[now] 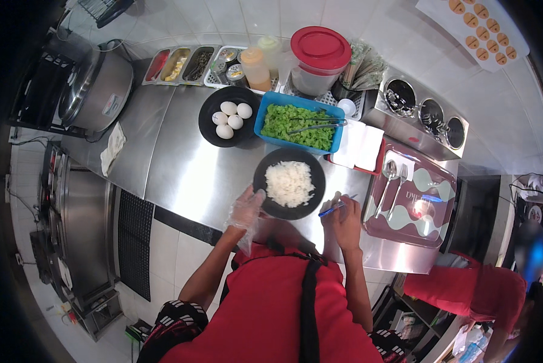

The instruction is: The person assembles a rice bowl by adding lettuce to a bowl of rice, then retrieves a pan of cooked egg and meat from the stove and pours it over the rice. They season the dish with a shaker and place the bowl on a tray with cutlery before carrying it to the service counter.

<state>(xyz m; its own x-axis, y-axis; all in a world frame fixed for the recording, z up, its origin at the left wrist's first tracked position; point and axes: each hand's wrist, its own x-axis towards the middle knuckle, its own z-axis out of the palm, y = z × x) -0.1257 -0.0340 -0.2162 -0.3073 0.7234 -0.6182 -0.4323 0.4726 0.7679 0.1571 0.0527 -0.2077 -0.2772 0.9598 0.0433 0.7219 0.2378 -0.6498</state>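
A black plate heaped with white rice sits near the front edge of the steel desk. It looks stiff and fairly light, likely slick at the rim, so the bare rim is the place to grip; the loose rice would spill if tipped. The gloved left hand rests half-open against the plate's left rim. The right hand is closed around a blue pen just right of the plate.
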